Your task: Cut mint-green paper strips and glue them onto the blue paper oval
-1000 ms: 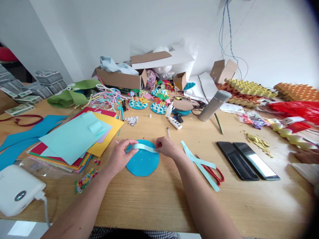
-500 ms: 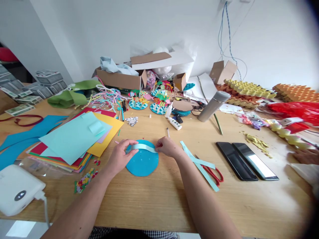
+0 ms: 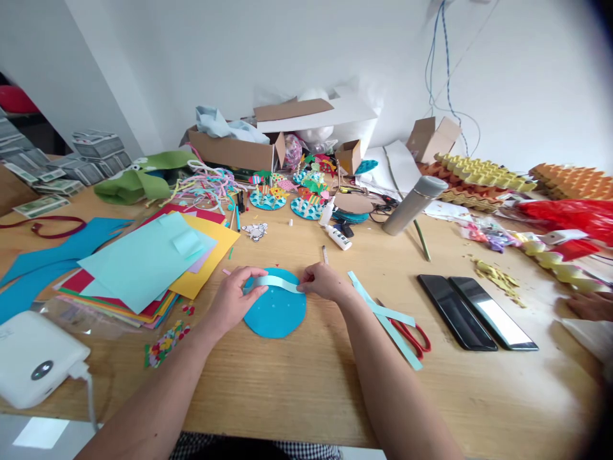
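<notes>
A light blue paper strip (image 3: 275,283) arches over a round teal foam disc (image 3: 274,313) that lies flat on the wooden table (image 3: 306,383). My left hand (image 3: 233,299) pinches the strip's left end at the disc's edge. My right hand (image 3: 323,283) pinches the strip's right end at the opposite edge. Both hands rest low on the table, one at each side of the disc.
A stack of coloured paper sheets (image 3: 143,265) lies to the left, red scissors (image 3: 412,334) under pale strips (image 3: 383,316) to the right, then two black phones (image 3: 474,312). A glue bottle (image 3: 335,235), a steel flask (image 3: 412,204), cardboard boxes (image 3: 234,150) and finished crafts stand behind. Another person's hand (image 3: 591,305) shows at far right.
Both hands keep the same hold on the strip. Only the camera has shifted slightly; nothing on the table has moved.
</notes>
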Demonstrator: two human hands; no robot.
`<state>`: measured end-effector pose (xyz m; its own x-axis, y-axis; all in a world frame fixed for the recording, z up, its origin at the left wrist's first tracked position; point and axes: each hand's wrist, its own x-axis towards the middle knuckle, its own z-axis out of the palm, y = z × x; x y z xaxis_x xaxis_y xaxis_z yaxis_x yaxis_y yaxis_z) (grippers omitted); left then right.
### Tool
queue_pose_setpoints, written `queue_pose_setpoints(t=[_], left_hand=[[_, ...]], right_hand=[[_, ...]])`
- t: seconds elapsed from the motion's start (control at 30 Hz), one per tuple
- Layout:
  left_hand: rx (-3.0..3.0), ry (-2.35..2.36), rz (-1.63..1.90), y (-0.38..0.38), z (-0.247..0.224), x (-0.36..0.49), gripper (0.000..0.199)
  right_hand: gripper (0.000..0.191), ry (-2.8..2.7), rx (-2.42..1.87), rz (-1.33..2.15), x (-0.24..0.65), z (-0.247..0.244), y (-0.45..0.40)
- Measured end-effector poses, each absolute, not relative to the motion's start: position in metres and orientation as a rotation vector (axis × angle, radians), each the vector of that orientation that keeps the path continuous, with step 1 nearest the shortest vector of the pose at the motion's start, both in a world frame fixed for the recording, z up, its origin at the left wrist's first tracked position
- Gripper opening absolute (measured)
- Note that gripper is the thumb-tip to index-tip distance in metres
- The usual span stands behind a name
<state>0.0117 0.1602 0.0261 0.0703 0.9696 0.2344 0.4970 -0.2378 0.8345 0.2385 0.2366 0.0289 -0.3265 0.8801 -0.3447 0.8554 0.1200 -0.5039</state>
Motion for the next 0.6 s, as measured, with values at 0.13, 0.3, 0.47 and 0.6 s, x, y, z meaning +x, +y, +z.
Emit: queue_pose_setpoints(t=[0.13,0.3,0.47,0.6], left_hand=[[1.795,1.455,1.084,0.1599,0.0268,0.0123,0.020],[1.805,1.477,1.073,0.1597,0.0288,0.0131,0.019],[1.809,1.478,1.072,0.1603,0.0265,0.0127,0.019],[1.800,1.470,1.072,0.1610,0.0236,0.0116,0.019]], right_hand=[[0.009,-2.331,-1.823,0.978,0.2375,0.0284,0.2370],[0.016,-2.338,-1.905,0.876,0.2379,0.0300,0.2367],[0.022,-2.354,-1.971,0.803,0.2394,0.0333,0.2359],[0.022,-2.384,-1.970,0.796,0.2397,0.0332,0.2374]])
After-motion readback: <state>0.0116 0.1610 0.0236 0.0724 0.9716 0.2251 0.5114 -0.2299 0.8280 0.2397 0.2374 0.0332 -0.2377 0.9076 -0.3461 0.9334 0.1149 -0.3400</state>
